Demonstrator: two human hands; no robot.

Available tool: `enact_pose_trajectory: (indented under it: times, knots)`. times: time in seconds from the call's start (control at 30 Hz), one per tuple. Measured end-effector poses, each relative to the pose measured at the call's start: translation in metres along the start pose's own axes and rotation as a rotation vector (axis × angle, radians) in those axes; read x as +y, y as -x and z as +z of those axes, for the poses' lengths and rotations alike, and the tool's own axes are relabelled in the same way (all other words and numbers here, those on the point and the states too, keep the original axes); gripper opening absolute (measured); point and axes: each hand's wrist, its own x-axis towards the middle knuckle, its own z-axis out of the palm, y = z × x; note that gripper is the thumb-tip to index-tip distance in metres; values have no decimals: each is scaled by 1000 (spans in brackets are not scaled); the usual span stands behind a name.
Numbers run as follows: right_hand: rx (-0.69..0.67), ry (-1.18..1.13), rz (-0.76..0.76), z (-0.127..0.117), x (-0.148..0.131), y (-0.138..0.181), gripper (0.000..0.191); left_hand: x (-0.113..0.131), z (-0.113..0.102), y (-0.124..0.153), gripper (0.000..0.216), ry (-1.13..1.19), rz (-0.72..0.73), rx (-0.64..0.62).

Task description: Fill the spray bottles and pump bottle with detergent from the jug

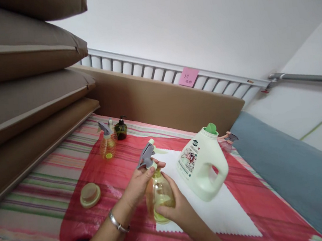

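Between my hands is a clear yellow spray bottle (162,192) with some liquid low inside. Its grey and pale green trigger head (146,156) sits at the neck; whether it is screwed tight I cannot tell. My left hand (137,182) has its fingers closed around the collar of that head. Lower down, my right hand (179,206) wraps the bottle's body from the right side. A large pale green detergent jug (200,166) with a green cap (211,128) stands just right of them, on a white cloth (220,217). To the left lies a round, pale lid-like piece (89,194).
Farther back stand an amber spray bottle (107,146) and a dark pump bottle (120,129). Behind the jug is a pink spray bottle (226,145). Red plastic sheeting (126,222) covers the striped mat (46,169). Stacked brown cushions (28,90) rise at left.
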Motion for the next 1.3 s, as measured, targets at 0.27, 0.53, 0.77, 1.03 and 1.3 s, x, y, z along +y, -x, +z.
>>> enact_pose_trajectory:
  times: [0.27,0.53,0.77,1.03,1.3]
  knots:
    - [178,628,-203,-55,34,-5,77,23,-14,-12,14,48,209,198]
    - [467,90,-100,-69,63,-1,78,40,-38,-19,22,134,327,474]
    - [513,14,-130,-47,82,-35,82,23,-28,-14,18,-91,228,427]
    - [463,124,-127,-45,96,-37,83,14,-15,-11,27,-252,-189,290]
    - [418,212,-167,-78,66,1,65,4,-10,-9,27,-196,-390,222]
